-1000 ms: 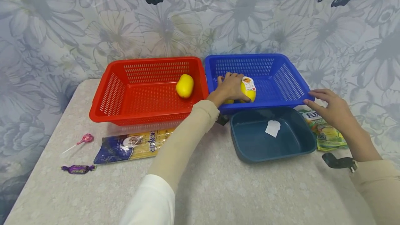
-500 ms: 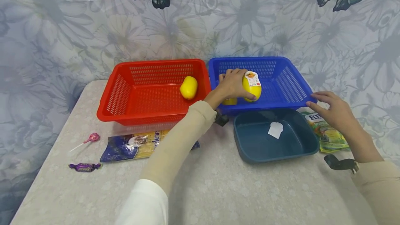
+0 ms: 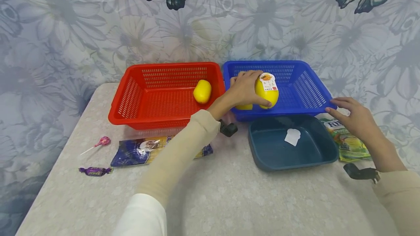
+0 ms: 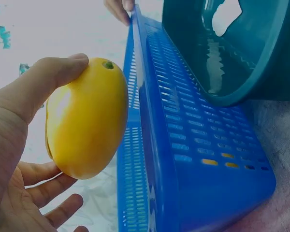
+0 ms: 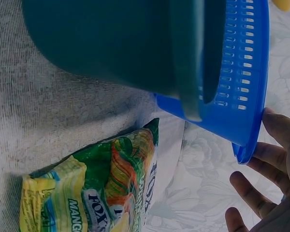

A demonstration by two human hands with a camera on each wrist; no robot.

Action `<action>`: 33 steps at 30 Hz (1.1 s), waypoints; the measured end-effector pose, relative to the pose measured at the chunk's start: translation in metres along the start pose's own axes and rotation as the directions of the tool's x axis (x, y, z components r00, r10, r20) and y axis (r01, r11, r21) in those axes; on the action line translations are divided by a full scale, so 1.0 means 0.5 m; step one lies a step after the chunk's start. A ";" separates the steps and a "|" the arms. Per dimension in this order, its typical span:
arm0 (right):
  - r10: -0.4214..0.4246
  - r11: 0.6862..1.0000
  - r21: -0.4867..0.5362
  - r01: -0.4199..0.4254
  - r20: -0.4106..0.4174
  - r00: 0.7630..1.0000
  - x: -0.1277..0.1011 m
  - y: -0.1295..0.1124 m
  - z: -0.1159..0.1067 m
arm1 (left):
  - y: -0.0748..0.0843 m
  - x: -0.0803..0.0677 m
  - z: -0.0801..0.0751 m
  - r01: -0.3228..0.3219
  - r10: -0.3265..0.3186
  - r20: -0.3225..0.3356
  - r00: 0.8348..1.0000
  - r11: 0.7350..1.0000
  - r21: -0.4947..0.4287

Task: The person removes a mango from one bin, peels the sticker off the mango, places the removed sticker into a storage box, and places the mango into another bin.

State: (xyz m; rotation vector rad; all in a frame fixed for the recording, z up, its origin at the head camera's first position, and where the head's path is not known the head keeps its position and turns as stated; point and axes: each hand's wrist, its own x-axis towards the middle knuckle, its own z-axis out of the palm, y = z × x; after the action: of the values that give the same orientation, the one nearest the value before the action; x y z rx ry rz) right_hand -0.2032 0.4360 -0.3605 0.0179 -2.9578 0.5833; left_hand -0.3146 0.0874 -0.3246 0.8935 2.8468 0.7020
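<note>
A smooth yellow oval fruit [image 3: 266, 94] with a white label is pinched between the thumb and fingers of my left hand [image 3: 244, 89]. It is held up at the left part of the blue basket [image 3: 303, 87], and the left wrist view shows a green stem spot on the fruit [image 4: 89, 121]. Lower in that basket lies another yellow thing [image 3: 244, 107], partly hidden by the hand. My right hand [image 3: 356, 118] pinches the basket's front right corner; in the right wrist view the thumb and a finger of the hand [image 5: 280, 169] meet at the rim.
Left of the blue basket stands a red basket [image 3: 160, 101] with one yellow fruit [image 3: 202, 91]. In front are a teal tub [image 3: 292, 156] holding a white paper piece [image 3: 292, 136], a Fox's candy bag [image 3: 349, 143], a spaghetti pack [image 3: 134, 152], a lollipop [image 3: 105, 141] and a purple-wrapped candy [image 3: 96, 171].
My left hand has raised the labelled yellow fruit a little from inside the blue basket. The right hand stays at the basket's corner. The head view has shifted slightly.
</note>
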 end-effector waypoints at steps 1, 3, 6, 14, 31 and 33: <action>0.000 1.000 0.000 0.000 0.000 1.000 0.000 0.000 0.000 | -0.001 -0.005 -0.003 -0.004 0.004 -0.003 1.000 1.000 -0.004; -0.001 1.000 0.004 0.000 0.002 1.000 0.000 0.000 0.000 | -0.003 -0.017 -0.008 -0.017 0.017 -0.007 1.000 1.000 -0.017; -0.002 1.000 0.010 0.002 0.003 1.000 0.001 -0.001 -0.001 | -0.006 -0.038 -0.018 -0.041 0.041 -0.018 0.999 0.999 -0.031; 0.009 1.000 0.003 -0.009 0.011 1.000 -0.002 0.000 0.000 | -0.009 -0.092 -0.033 -0.105 0.101 -0.064 0.993 0.993 -0.063; 0.018 1.000 -0.002 -0.018 0.008 1.000 -0.003 0.002 0.002 | -0.032 -0.196 -0.039 -0.129 0.113 -0.113 0.987 0.982 -0.137; 0.016 1.000 0.001 -0.016 0.006 1.000 -0.002 0.002 0.001 | -0.036 -0.208 -0.039 -0.138 0.123 -0.115 0.986 0.981 -0.134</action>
State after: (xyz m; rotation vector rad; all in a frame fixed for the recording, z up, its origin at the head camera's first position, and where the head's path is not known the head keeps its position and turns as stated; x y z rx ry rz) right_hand -0.2023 0.4366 -0.3617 -0.0040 -2.9658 0.5872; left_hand -0.2419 0.0086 -0.3218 1.0576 2.8033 0.9811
